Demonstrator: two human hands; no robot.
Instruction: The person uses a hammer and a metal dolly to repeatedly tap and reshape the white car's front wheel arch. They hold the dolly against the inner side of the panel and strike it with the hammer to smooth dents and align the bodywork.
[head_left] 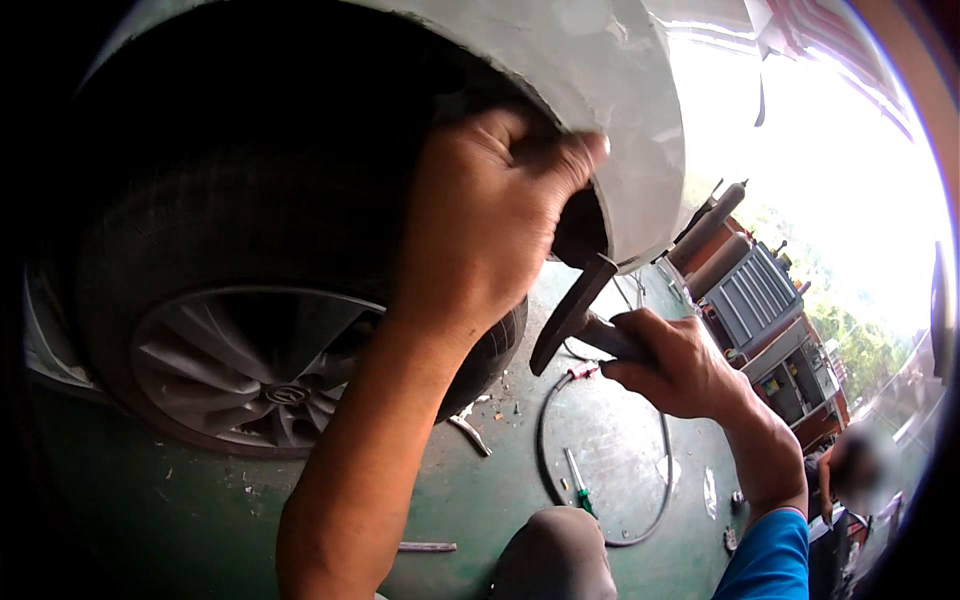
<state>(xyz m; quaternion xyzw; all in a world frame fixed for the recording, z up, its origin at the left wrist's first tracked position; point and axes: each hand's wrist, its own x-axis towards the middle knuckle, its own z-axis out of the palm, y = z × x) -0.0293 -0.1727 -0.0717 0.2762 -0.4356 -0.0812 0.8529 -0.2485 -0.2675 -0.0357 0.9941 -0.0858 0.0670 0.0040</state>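
Observation:
My left hand (490,205) reaches up to the wheel arch of a white car. Its thumb lies over the edge of the white fender (635,130), and its curled fingers go inside the arch, where their tips are hidden. Whether they also hold something in there does not show. In my right hand (675,360) is a body hammer (573,312), gripped by its handle. The long dark hammer head stands just below the lower corner of the fender. Behind my left forearm is the tyre (190,235) with its silver alloy wheel (205,355).
On the green floor lie a screwdriver (579,485) with a green handle, a dark hose (545,440) and a metal bar (425,547). My knee (555,555) is low in view. A grey tool cabinet (752,300) and another person (860,465) are at the right.

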